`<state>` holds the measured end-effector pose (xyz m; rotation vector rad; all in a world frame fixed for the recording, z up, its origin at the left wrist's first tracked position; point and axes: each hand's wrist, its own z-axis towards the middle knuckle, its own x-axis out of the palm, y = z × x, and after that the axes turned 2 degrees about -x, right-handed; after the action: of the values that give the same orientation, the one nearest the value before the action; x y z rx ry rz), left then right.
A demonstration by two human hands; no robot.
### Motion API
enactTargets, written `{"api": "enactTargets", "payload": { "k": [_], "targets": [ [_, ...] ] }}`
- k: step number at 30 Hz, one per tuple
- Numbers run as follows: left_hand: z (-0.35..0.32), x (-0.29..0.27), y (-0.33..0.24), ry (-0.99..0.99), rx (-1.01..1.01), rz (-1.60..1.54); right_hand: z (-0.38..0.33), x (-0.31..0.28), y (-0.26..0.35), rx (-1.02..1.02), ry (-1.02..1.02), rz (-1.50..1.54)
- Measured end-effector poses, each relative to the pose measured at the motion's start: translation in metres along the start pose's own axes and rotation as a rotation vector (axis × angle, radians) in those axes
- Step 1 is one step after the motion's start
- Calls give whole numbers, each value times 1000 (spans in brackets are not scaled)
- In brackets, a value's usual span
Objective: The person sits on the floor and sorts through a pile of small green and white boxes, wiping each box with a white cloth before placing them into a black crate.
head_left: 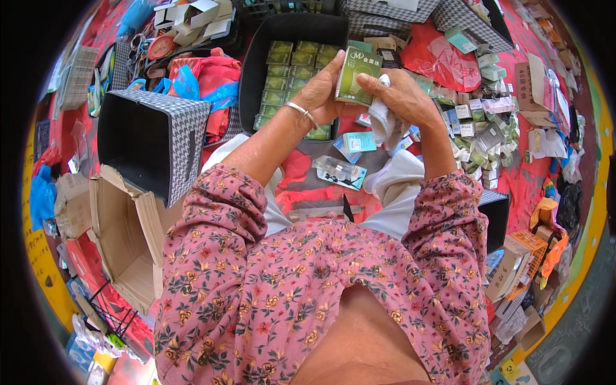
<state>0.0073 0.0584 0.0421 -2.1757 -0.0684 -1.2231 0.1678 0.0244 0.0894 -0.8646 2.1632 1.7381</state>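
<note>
A small green box (358,78) is held up between both my hands, in front of a black bin. My left hand (321,90) grips its left side, with a bangle on the wrist. My right hand (403,96) has its thumb on the box's front and also holds a whitish cloth (384,122) that hangs below the fingers. Inside the black bin (253,54) stand rows of similar green boxes (277,83). Below my hands lie a light-blue box (359,142) and a clear-fronted blister pack (340,171).
An open black-lined houndstooth bin (138,144) lies tipped at the left, above an open cardboard box (125,237). Many small boxes (478,131) pile up at the right, near a red plastic bag (439,58). An orange basket (529,247) stands at lower right.
</note>
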Motion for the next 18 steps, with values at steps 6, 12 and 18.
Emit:
{"api": "enactTargets", "payload": {
  "k": [6,12,18],
  "targets": [
    [4,0,-2,36,70,-58,9,-9,3,-83,12,-33],
    [8,-19,-5,20,51,-168,11,-41,-11,-69,-490,397],
    [12,-19,2,181,50,-201,4,7,38,-574,-593,73]
  ]
}}
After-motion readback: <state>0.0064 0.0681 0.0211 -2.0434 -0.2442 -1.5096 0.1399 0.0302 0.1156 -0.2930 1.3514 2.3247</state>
